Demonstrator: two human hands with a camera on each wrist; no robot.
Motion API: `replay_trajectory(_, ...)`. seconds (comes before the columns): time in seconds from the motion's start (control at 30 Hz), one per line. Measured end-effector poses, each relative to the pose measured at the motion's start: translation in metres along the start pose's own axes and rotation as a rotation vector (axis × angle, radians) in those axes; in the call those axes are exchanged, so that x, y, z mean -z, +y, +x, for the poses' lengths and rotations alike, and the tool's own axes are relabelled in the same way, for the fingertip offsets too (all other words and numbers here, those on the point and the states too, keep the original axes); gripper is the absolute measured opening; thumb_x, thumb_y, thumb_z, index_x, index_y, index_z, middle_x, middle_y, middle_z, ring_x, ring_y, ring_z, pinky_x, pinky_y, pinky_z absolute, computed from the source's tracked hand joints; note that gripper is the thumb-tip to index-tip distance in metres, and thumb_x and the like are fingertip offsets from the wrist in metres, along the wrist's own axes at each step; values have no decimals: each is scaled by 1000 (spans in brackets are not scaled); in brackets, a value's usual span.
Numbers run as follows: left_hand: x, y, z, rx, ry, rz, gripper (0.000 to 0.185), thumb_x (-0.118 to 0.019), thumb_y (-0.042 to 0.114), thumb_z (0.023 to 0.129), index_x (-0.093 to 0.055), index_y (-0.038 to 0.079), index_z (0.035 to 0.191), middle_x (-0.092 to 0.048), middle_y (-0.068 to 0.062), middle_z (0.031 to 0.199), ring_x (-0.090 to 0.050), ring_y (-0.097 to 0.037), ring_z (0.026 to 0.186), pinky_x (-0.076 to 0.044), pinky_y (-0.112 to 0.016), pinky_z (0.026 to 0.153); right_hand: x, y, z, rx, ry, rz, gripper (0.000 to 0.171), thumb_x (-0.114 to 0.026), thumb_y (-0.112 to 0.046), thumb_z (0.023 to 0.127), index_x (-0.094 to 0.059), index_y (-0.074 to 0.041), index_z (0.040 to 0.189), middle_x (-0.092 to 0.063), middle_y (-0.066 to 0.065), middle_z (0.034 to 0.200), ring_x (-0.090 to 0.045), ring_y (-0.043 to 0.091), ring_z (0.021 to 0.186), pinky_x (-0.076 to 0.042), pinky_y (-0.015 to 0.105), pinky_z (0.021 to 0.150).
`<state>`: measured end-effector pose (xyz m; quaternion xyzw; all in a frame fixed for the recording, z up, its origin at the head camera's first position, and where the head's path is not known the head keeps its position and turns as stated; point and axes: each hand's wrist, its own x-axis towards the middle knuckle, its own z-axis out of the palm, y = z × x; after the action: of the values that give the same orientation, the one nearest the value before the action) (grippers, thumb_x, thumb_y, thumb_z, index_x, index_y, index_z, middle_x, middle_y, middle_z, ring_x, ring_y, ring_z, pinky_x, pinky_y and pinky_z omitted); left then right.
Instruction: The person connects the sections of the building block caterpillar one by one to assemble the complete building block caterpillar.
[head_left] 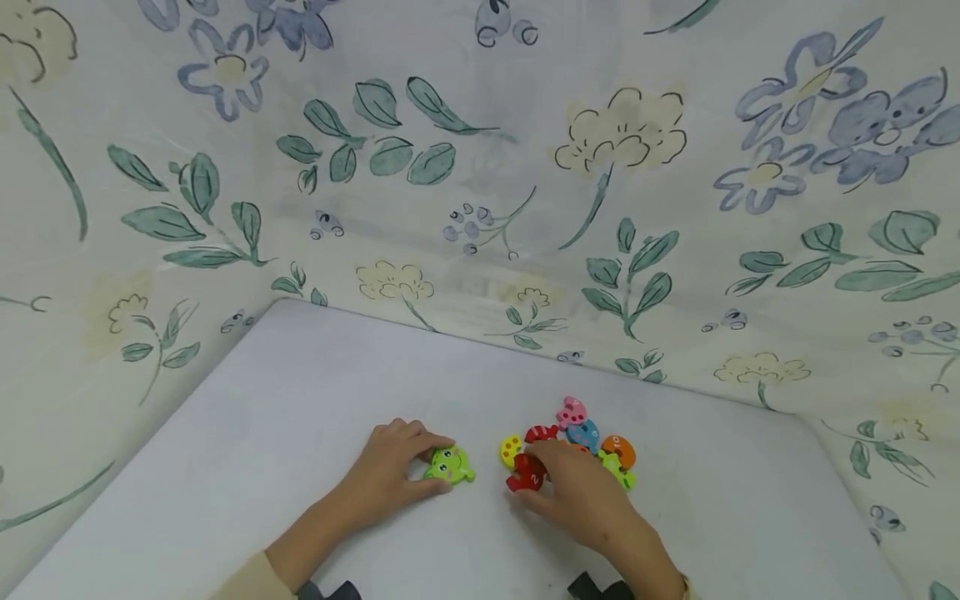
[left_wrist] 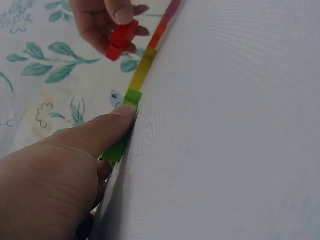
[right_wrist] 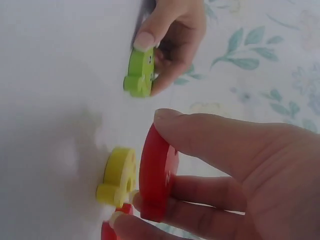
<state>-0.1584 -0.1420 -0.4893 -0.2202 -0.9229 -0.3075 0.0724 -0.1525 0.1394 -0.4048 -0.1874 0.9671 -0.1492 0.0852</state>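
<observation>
**Two hands, two toy pieces on a white table**

Flowered cloth (head_left: 480, 167) hangs behind and to both sides of the white table (head_left: 300, 433) where you are working. Your left hand (head_left: 390, 479) rests on the tabletop with its fingers curled round a green frog-shaped piece (head_left: 449, 464); the thumb and fingertips pinch it at its edges, and it lies flat on the surface. From the right wrist you can see that same piece held between thumb and fingers, edge on.

Your right hand (head_left: 577, 492) grips a red piece (head_left: 526, 473) between thumb and fingers. In the head view it sits at the near left edge of the pile; the right wrist view shows it tipped up on edge, and whether it touches the table you cannot tell. Just beside it lies a yellow piece (head_left: 511, 450), flat on the table.

Behind your right hand is a small pile of coloured pieces (head_left: 592, 437): pink at the far end, then blue, orange and light green, touching or overlapping one another. The frog piece lies apart from this pile, to its left.
</observation>
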Motion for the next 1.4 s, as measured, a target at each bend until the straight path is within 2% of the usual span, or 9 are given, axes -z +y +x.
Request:
replay_trajectory(0.23, -2, 0, 0, -4, 15, 2, 51, -90, 43, 81, -73, 29, 127, -54, 24, 95, -45, -4, 91, -42, -41, 89, -9, -24, 15, 43, -38, 61, 57, -89, -38, 84, -70, -11, 130, -71, 3, 121, -66, 20, 105, -61, 40, 84)
replay_trajectory(0.33, -2, 0, 0, 0, 16, 2, 51, -90, 42, 81, -73, 29, 127, -55, 24, 95, -45, -3, 91, -41, -40, 88, -15, -31, 23, 65, -49, 73, 56, -89, -37, 84, -70, -11, 129, -73, 3, 118, -67, 18, 100, -61, 38, 82)
replay_trajectory(0.5, -1, 0, -1, -8, 13, -9, 51, -90, 41, 82, -73, 29, 128, -56, 23, 97, -45, -4, 92, -41, -40, 89, -25, -38, 31, 80, -24, 4, 51, -90, -38, 83, -72, -14, 124, -74, 1, 111, -67, 15, 94, -61, 36, 82)
replay_trajectory(0.63, 0, -1, -2, -19, 22, -8, 51, -91, 39, 82, -73, 28, 128, -56, 23, 97, -45, -4, 92, -41, -41, 88, -31, -42, 34, 98, -8, -27, 52, -90, -39, 83, -73, -16, 125, -74, 1, 113, -69, 17, 99, -60, 37, 84)
replay_trajectory(0.83, 0, -2, -1, -21, 13, -16, 52, -88, 45, 83, -72, 29, 130, -56, 24, 98, -45, -4, 92, -41, -41, 89, -32, -39, 35, 75, 2, -12, 50, -89, -37, 84, -73, -18, 128, -72, 1, 117, -68, 18, 102, -60, 39, 85)
replay_trajectory(1.13, 1, -2, 0, -22, 8, -23, 52, -89, 41, 82, -72, 28, 130, -57, 22, 97, -46, -5, 93, -42, -41, 89, -33, -31, 34, 75, -17, 46, 52, -89, -39, 84, -72, -20, 129, -70, 0, 118, -66, 18, 105, -60, 41, 87)
replay_trajectory(1.4, 2, 2, 1, 2, -11, -21, 52, -89, 41, 82, -72, 28, 130, -57, 21, 97, -46, -5, 93, -41, -39, 87, -31, -27, 34, 80, -10, 15, 50, -90, -38, 83, -73, -19, 126, -68, -1, 112, -63, 16, 100, -60, 37, 84)
